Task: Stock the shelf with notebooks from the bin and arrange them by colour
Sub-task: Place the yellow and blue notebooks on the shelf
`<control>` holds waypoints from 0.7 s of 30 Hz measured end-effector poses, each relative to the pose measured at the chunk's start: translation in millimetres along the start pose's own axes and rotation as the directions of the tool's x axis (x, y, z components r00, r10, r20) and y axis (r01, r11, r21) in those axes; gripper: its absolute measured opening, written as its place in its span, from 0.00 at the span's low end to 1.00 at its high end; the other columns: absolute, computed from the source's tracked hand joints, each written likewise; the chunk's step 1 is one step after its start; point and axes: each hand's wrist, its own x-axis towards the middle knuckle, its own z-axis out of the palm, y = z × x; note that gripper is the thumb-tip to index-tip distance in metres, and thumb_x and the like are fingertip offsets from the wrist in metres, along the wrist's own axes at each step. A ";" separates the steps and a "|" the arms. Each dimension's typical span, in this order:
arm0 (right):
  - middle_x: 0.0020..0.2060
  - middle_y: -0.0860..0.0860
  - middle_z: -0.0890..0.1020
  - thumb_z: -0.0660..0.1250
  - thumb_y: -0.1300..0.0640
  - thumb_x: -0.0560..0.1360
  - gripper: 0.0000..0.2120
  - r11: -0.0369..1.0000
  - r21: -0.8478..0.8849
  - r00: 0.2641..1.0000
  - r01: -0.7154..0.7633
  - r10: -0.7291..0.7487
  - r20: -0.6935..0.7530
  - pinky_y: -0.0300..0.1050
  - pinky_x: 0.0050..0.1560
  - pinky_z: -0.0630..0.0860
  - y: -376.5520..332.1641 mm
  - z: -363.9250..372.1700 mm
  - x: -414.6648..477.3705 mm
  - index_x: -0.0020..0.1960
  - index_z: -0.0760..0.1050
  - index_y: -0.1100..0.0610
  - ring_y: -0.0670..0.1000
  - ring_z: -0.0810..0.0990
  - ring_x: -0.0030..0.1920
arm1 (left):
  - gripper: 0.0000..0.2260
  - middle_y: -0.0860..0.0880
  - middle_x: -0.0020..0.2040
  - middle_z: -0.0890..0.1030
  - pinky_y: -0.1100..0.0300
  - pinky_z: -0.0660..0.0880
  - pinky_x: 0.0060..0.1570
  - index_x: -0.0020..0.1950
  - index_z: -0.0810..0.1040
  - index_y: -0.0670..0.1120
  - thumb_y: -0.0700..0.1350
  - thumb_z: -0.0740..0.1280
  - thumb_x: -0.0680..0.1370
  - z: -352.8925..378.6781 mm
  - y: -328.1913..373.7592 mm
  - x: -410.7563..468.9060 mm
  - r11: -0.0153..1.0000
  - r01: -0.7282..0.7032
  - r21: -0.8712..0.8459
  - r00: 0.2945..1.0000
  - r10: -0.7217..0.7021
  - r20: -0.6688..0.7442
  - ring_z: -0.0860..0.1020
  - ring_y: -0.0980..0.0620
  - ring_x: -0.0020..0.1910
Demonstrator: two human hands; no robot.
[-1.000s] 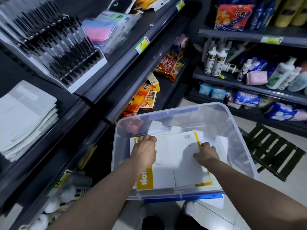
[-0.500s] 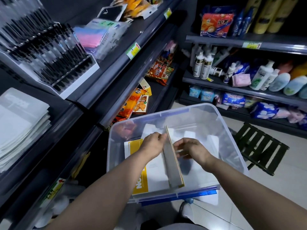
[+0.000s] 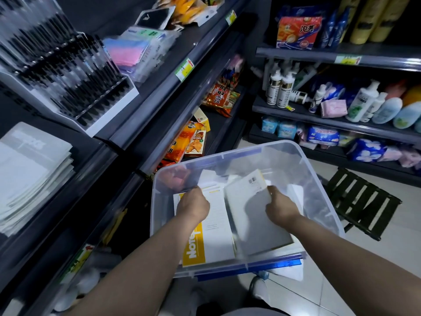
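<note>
A clear plastic bin (image 3: 319,179) sits low in front of me with several notebooks inside. My left hand (image 3: 193,205) grips the top edge of a white notebook with a yellow spine (image 3: 216,231) that lies flat in the bin. My right hand (image 3: 281,206) holds the right edge of a second white notebook (image 3: 250,210), lifted and tilted, its barcode corner raised toward the far side. On the shelf at left lies a stack of grey-white notebooks (image 3: 32,169).
Dark shelves run along the left with a pen display rack (image 3: 68,71), pastel packets (image 3: 139,49) and snack bags (image 3: 193,142). Bottles and tissue packs fill the shelves at right. A black folding stool (image 3: 362,201) stands right of the bin. Something blue (image 3: 250,269) lies under the bin.
My right hand has turned the upper notebook from lying flat, through standing on edge, to tilted open toward the right. My left hand stayed on the yellow-spined notebook.
</note>
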 end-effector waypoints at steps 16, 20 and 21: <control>0.55 0.57 0.76 0.55 0.66 0.74 0.32 0.989 0.148 1.000 -0.017 0.019 -0.012 0.48 0.54 0.72 4.4 9.5 2.1 0.75 0.53 0.48 0.60 0.76 0.52 | 0.25 0.39 0.69 0.70 0.54 0.74 0.59 0.71 0.63 0.37 0.41 0.63 0.75 48.5 -42.5 10.1 0.934 0.338 -0.112 0.932 -0.317 0.175 0.74 0.41 0.65; 0.50 0.53 0.75 0.55 0.65 0.73 0.33 0.986 0.167 1.000 -0.015 0.014 0.007 0.47 0.51 0.73 6.3 16.3 6.0 0.74 0.54 0.45 0.59 0.76 0.49 | 0.28 0.40 0.66 0.73 0.56 0.78 0.56 0.68 0.67 0.39 0.45 0.69 0.71 51.3 -44.6 7.6 0.929 0.363 -0.071 0.921 -0.346 0.177 0.76 0.43 0.62; 0.52 0.54 0.76 0.55 0.65 0.73 0.33 0.989 0.148 1.000 -0.017 0.015 0.012 0.47 0.52 0.73 6.0 17.7 7.2 0.74 0.54 0.46 0.59 0.77 0.50 | 0.27 0.41 0.64 0.75 0.56 0.79 0.54 0.66 0.70 0.40 0.46 0.71 0.69 53.2 -44.9 7.3 0.922 0.376 -0.096 0.917 -0.355 0.182 0.78 0.44 0.59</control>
